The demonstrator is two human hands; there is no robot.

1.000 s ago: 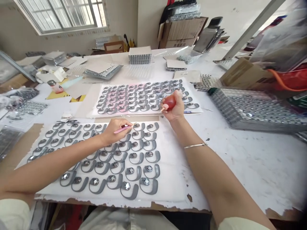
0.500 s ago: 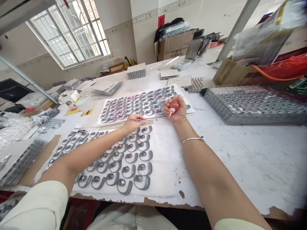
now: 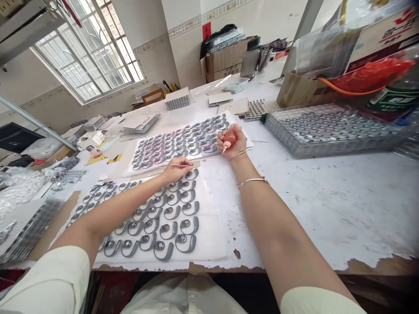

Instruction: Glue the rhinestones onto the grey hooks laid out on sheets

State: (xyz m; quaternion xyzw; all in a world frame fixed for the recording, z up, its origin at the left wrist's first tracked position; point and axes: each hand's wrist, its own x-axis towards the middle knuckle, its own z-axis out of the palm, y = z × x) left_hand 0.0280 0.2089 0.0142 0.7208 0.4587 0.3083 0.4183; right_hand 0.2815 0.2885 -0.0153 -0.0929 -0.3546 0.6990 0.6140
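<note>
My left hand (image 3: 175, 171) pinches a thin pink stick-like tool (image 3: 179, 165), its tip over the far right corner of the near white sheet (image 3: 209, 244). Rows of grey curved bands (image 3: 186, 243), each with a round shiny piece at one end, lie on that sheet; my left forearm hides some. My right hand (image 3: 240, 146) is wrapped around a small red squeeze bottle (image 3: 231, 136), its pale nozzle pointing down and left. Behind both hands, a second sheet (image 3: 240, 126) carries more rows of grey bands (image 3: 170, 141), some over a pinkish patch.
On the right stands a stack of clear trays (image 3: 334, 131) filled with shiny round pieces. Flat stacked cards (image 3: 178, 98) and a clear tub (image 3: 237, 85) sit at the back. Stacked packs (image 3: 32, 226) lie at the left edge, near plastic bags (image 3: 16, 187).
The whole view has shifted, so the table and both hands appear slightly further left. My left hand stays near the sheet's far right corner; both hands keep their hold.
</note>
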